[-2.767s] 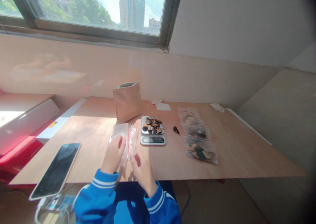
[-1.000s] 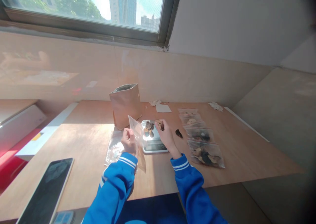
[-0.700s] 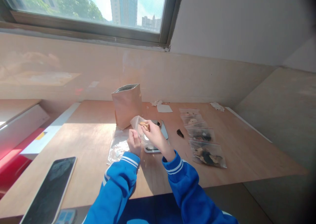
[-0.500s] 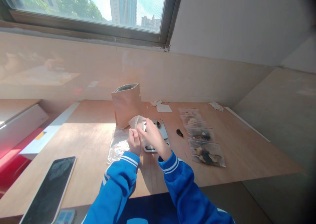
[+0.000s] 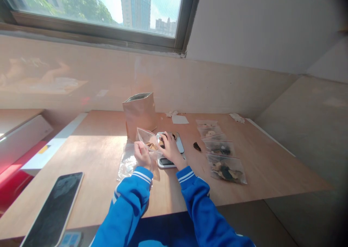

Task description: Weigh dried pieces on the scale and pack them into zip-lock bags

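Observation:
My left hand [image 5: 143, 155] is closed on the edge of a clear zip bag [image 5: 145, 135], which stands tilted with several tan dried pieces [image 5: 151, 145] inside. Over a small white kitchen scale [image 5: 166, 163] is my right hand [image 5: 171, 149], its fingers curled down around a dark and tan dried piece [image 5: 161, 143] at the left of the platform. Another dark piece [image 5: 174, 136] lies on the scale beyond the fingers. Under and beside my left hand, clear plastic bags [image 5: 126, 163] lie flat on the table. My right hand partly covers the scale.
Behind the hands stands an open brown paper bag [image 5: 139, 114]. Several filled zip bags [image 5: 227, 169] lie in a column at right, with a loose dark piece [image 5: 197, 146] beside them. A phone [image 5: 54, 210] lies front left. White paper [image 5: 180, 119] is near the wall.
The zip bag has come away from the scale leftward, opened out in my left hand. My right hand has left the bag and moved down onto the scale.

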{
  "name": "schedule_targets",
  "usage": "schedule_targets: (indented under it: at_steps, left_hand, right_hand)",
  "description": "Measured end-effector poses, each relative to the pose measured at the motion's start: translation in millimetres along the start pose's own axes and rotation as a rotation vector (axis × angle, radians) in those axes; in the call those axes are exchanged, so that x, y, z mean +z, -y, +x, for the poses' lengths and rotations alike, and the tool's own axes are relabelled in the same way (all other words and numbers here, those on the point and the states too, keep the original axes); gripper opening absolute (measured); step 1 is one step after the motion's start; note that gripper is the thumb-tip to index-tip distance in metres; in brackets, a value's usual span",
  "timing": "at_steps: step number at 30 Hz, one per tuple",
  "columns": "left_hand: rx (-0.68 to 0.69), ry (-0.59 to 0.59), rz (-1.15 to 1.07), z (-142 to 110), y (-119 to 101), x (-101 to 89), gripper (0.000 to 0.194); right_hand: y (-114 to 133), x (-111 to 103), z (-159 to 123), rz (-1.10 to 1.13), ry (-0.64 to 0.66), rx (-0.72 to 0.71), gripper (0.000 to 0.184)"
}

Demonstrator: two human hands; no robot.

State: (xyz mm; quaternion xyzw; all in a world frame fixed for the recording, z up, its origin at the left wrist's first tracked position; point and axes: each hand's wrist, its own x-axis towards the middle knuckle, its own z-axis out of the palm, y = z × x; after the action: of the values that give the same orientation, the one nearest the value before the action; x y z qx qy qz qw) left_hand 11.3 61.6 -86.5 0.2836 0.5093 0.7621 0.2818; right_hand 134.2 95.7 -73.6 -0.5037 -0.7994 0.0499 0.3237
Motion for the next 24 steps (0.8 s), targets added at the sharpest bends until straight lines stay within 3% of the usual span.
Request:
schedule_targets:
  at_steps: [8,13,17,21,24]
  left_hand:
    - [-0.015,-0.023,-0.057,3,-3,-0.3,0.038]
    - [-0.025,-0.008,-0.040,2,-2,-0.3,0.038]
    - [-0.011,0.012,-0.005,3,-1,-0.7,0.038]
    - [0.005,0.033,0.040,3,2,-1.9,0.039]
    - [-0.001,0.028,0.085,4,4,-3.1,0.040]
  right_hand:
    - [-5,4,5,-0.155,0.066,0.027,0.017]
    - [-13,2,9,-0.080,0.035,0.022,0.013]
    - [-12,-2,12,0.117,-0.046,0.066,0.010]
    - [11,-20,21,0.479,-0.214,0.238,0.018]
    - [40,-41,32,0.891,-0.126,0.397,0.034]
